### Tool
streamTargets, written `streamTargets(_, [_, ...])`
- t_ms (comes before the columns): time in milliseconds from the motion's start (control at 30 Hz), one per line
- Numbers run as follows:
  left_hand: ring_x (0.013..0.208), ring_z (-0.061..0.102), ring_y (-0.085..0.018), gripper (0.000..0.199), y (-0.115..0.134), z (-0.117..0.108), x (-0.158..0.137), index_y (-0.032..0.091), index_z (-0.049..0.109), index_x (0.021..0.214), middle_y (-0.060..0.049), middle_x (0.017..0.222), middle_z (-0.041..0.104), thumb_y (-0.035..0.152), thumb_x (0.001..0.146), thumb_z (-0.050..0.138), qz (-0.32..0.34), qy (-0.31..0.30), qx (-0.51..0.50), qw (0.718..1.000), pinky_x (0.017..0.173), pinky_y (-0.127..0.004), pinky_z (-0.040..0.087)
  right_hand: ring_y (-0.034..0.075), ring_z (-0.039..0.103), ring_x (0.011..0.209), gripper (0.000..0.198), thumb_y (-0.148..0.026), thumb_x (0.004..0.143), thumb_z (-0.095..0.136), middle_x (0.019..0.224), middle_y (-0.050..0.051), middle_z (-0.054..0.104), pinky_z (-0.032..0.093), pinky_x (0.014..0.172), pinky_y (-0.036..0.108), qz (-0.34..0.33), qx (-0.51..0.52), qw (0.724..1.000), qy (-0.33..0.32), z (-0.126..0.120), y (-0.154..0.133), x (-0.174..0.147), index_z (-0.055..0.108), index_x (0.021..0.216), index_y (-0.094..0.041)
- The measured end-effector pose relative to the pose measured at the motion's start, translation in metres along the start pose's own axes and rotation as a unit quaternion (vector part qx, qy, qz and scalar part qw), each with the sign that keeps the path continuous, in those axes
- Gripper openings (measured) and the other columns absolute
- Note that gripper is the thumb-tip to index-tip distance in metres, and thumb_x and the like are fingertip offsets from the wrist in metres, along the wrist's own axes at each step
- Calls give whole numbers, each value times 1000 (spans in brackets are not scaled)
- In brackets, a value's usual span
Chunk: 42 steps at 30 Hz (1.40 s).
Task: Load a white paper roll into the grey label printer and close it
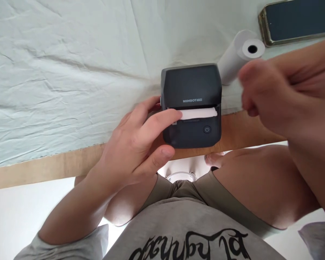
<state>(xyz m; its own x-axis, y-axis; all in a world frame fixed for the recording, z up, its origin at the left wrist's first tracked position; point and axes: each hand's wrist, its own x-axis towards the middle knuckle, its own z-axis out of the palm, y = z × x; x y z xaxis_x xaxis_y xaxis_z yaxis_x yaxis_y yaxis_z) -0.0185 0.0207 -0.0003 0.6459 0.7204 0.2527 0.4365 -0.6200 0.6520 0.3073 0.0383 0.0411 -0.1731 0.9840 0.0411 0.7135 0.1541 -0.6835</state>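
A black label printer (191, 85) marked NIIMBOT stands at the table's near edge, lid down, its round power button facing me. From its slot sticks a short strip of white paper (199, 113) with an uneven right end. My left hand (135, 141) is at the printer's left side, fingers apart, the index fingertip resting on the strip's left end. The thumb lies near the front left corner. Off to the right, my right hand (271, 90) is raised with curled fingers, slightly blurred; anything inside them is hidden. Close behind it is a white paper roll (230, 61) with a dark core.
A phone (300, 21) in a clear case lies at the top right. Wrinkled pale green cloth (70, 72) covers most of the table, leaving a wooden strip (78, 159) bare along the near edge. My legs are below that edge.
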Motion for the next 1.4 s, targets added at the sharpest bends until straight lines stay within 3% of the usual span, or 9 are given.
streamTargets(100, [163, 68, -39, 67, 0, 3, 0, 37, 53, 181, -11, 181, 66, 72, 124, 52, -20, 9, -17, 1000, 132, -61, 62, -4, 15, 58, 98, -88, 111, 55, 62, 5, 19, 6, 56, 25, 50, -1, 998, -46, 17, -9, 6, 35, 57, -8])
streamTargets(200, [155, 73, -38, 70, 0, 4, 1, 34, 52, 184, -9, 177, 68, 71, 125, 49, -17, 16, -3, 1000, 126, -57, 66, -7, 17, 52, 83, -66, 111, 69, 59, 1, 22, 9, 51, 18, 130, -6, 986, -102, 25, -18, 14, 43, 57, -8])
streamTargets(400, [146, 78, -38, 72, 7, 3, 6, 22, 64, 177, -13, 168, 74, 71, 129, 41, -41, 24, 14, 999, 117, -53, 72, -7, 19, 46, 85, -61, 108, 77, 49, -2, 25, 11, 48, 24, 154, -21, 981, -115, 19, -22, 23, 41, 53, -7])
streamTargets(633, [134, 83, -30, 62, -7, 9, 11, 28, 73, 164, -10, 152, 79, 68, 131, 39, -23, 59, 51, 997, 106, -46, 74, 0, 33, 59, 82, -75, 104, 80, 57, 3, 47, 19, 59, 31, 149, -36, 972, -179, 12, -7, 32, 59, 60, -9])
streamTargets(700, [120, 84, -28, 67, -14, 11, 12, 30, 73, 164, -10, 143, 79, 76, 127, 42, 36, 67, 46, 996, 88, -44, 74, 0, 33, 59, 79, -68, 104, 83, 57, 2, 46, 19, 57, 31, 154, -31, 972, -174, 15, -10, 33, 56, 59, -9])
streamTargets(833, [127, 80, -29, 71, -15, 13, 13, 31, 65, 170, -9, 148, 75, 78, 127, 37, 16, 28, 49, 998, 101, -48, 72, -2, 24, 52, 76, -46, 107, 83, 53, -1, 30, 18, 55, 31, 174, -25, 975, -133, 22, -22, 29, 40, 55, -10])
streamTargets(1067, [165, 66, -40, 85, 1, 10, 9, 29, 39, 185, -18, 184, 60, 85, 121, 45, -81, 7, 27, 996, 136, -60, 57, -1, 27, 53, 70, -43, 117, 68, 56, -2, 31, 19, 55, 33, 127, -19, 985, -113, 27, -21, 16, 41, 61, -10])
streamTargets(1300, [166, 63, -50, 98, 3, 6, 0, 28, 46, 187, -18, 181, 63, 88, 112, 66, -103, -29, 67, 992, 138, -70, 56, 1, 30, 54, 68, -50, 122, 60, 54, -2, 33, 21, 56, 34, 22, -57, 994, -89, 24, -7, 5, 44, 67, -12])
streamTargets(1400, [164, 65, -51, 107, 9, 11, 0, 33, 45, 187, -17, 180, 63, 90, 104, 80, -119, -22, 69, 990, 135, -70, 59, 1, 34, 57, 74, -66, 122, 53, 57, -1, 39, 23, 58, 32, -28, -56, 994, -88, 20, 2, 4, 45, 71, -13])
